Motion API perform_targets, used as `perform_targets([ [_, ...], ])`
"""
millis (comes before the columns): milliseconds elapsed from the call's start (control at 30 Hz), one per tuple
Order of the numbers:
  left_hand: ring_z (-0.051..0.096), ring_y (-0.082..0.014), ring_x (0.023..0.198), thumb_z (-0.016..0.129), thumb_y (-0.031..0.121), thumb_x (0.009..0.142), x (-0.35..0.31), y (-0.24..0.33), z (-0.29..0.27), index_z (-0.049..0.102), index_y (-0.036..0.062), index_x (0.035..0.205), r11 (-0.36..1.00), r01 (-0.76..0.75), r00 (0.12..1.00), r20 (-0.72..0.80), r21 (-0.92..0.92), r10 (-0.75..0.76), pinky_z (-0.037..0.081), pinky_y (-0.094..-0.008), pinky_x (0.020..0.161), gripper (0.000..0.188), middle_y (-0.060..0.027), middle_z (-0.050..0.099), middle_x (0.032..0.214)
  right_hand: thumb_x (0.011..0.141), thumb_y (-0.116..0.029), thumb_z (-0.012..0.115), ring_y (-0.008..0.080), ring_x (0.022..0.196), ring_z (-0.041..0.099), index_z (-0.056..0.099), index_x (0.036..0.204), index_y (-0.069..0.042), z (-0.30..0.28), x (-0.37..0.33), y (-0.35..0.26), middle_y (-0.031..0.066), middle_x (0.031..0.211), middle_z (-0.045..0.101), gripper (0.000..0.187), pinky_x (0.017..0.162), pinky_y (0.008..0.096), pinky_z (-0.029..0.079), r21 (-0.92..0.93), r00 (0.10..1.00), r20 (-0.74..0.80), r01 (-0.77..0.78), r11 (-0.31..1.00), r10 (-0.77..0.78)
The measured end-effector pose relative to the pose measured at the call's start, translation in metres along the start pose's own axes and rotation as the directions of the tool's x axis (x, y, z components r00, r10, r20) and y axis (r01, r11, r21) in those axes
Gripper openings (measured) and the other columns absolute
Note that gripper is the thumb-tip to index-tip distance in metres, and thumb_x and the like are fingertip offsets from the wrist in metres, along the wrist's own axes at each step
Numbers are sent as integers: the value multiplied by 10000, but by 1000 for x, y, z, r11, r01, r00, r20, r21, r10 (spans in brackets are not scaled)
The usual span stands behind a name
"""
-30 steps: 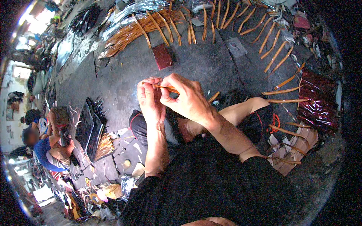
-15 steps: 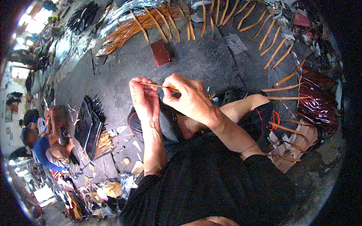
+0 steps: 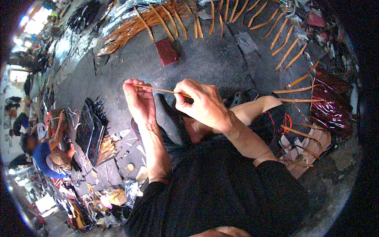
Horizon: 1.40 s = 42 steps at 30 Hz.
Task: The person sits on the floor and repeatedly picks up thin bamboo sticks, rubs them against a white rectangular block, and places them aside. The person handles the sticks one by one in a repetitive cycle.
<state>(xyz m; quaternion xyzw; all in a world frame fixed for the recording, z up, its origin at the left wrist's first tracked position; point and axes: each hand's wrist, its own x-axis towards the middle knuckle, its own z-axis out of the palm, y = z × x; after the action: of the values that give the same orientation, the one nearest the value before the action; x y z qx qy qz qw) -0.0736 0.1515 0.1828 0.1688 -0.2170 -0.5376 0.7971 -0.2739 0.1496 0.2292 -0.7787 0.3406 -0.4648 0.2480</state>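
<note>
A thin tan strap (image 3: 160,89) runs level between both hands, just above my lap. My left hand (image 3: 138,102) pinches its left end between thumb and fingers. My right hand (image 3: 202,103) grips its right end, fingers curled around it. Under the hands a dark grey sole (image 3: 170,120) rests on my lap, partly covered by the hands. My bare knee (image 3: 256,108) lies to the right of the hands.
Many tan straps (image 3: 158,17) fan out on the dark floor at the top and right. A dark red block (image 3: 167,51) lies ahead. Shiny dark red sheets (image 3: 333,104) sit right. Black pieces (image 3: 90,126) pile left, near a seated person (image 3: 49,158).
My hands have drawn apart, the left going left, so more of the strap shows stretched between them. Earlier the hands were close together around it.
</note>
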Motion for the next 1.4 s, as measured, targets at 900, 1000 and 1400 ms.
perform_targets([
  [900, 608, -136, 878, 585, 269, 928, 40, 78, -85, 627, 108, 1051, 993, -64, 997, -38, -99, 60, 489, -323, 803, 206, -18, 646, 977, 766, -57, 677, 271, 703, 658, 549, 868, -72, -26, -30, 15, 84, 796, 622, 164, 608, 361, 523, -40, 991, 128, -33, 999, 38],
  [1000, 609, -131, 882, 591, 272, 926, 46, 88, -98, 630, 111, 1047, 990, -7, 1000, -4, -141, 6, 488, -324, 803, 205, -13, 650, 985, 770, -61, 649, 280, 695, 638, 517, 849, -82, -29, -33, 16, 83, 765, 591, 156, 601, 380, 508, -32, 992, 119, -42, 999, 46],
  [1400, 599, -124, 869, 610, 246, 918, 65, 103, -126, 604, 61, 1036, 993, -118, 971, -209, -13, 112, 499, -306, 777, 219, -29, 630, 948, 750, -40, 693, 260, 694, 667, 581, 873, -59, -41, -45, 23, 85, 793, 645, 168, 611, 343, 532, -144, 992, 112, -32, 989, 49],
])
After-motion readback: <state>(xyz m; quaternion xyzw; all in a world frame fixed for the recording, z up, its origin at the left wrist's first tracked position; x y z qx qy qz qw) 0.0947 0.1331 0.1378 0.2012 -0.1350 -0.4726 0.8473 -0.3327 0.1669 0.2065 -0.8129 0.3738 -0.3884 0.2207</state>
